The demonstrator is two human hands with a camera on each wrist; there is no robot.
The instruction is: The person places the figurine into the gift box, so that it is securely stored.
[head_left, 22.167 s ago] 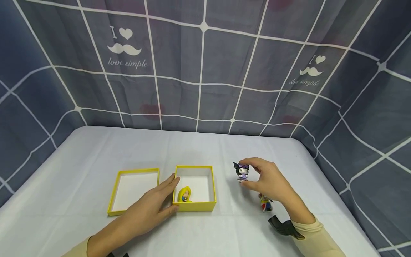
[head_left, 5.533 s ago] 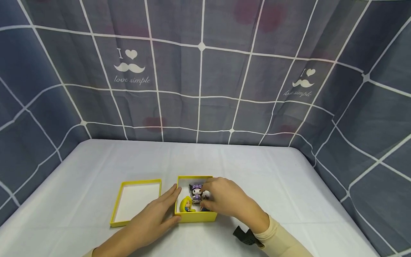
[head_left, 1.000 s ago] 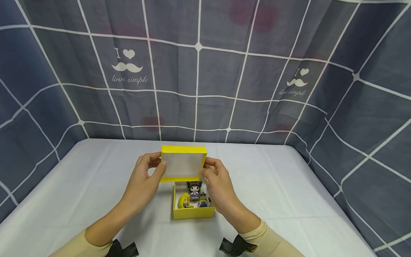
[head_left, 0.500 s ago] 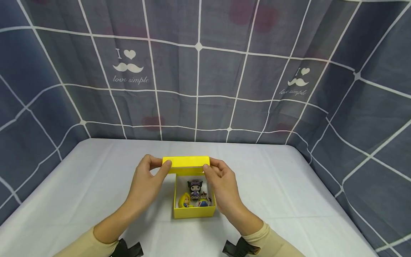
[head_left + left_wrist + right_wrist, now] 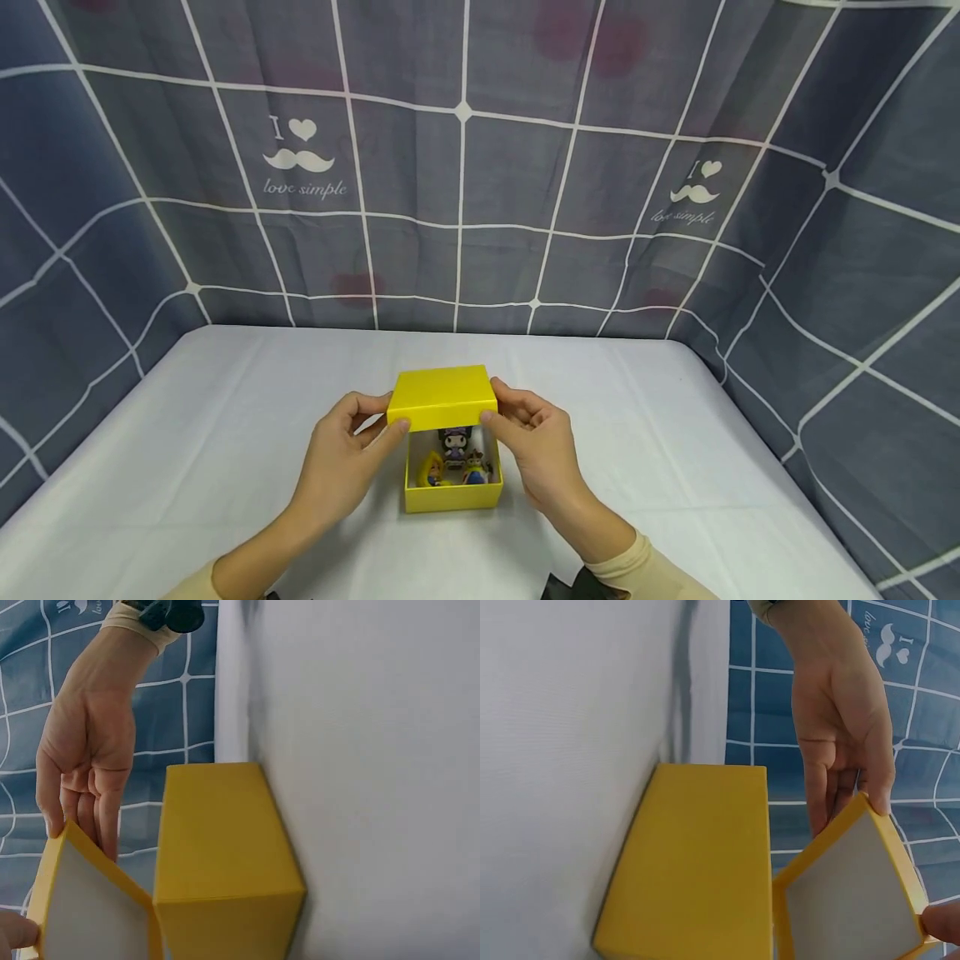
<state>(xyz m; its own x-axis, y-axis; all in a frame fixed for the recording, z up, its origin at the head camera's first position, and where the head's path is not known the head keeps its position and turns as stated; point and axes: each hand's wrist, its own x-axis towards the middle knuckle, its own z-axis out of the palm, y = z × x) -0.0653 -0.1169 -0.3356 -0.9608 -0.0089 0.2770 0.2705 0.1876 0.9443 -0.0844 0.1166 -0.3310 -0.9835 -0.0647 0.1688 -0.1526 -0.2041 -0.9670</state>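
Observation:
A yellow box lid [image 5: 441, 390] is pinched at its left side by my left hand [image 5: 341, 458] and at its right side by my right hand [image 5: 546, 450]. It tilts over the back of a yellow box [image 5: 453, 499], front edge raised; its white inside shows in both wrist views. Under it, in the box, are three small figurines: a yellow-haired one [image 5: 431, 472] at front left, a black-eared one in purple [image 5: 454, 444] behind, partly covered by the lid, and a crowned one [image 5: 476, 469] at front right. From the side, the box [image 5: 697, 855] hides the figurines.
The box stands on a table with a white cloth [image 5: 247, 417]. A grey-blue curtain with white grid lines [image 5: 420, 167] hangs behind the table and along both sides. Black straps [image 5: 585, 586] show at the right wrist.
Both hands have brought the lid down and toward me, over the back of the box; its yellow top now faces up. Long before, the lid lay at left and the figurines were put in the box.

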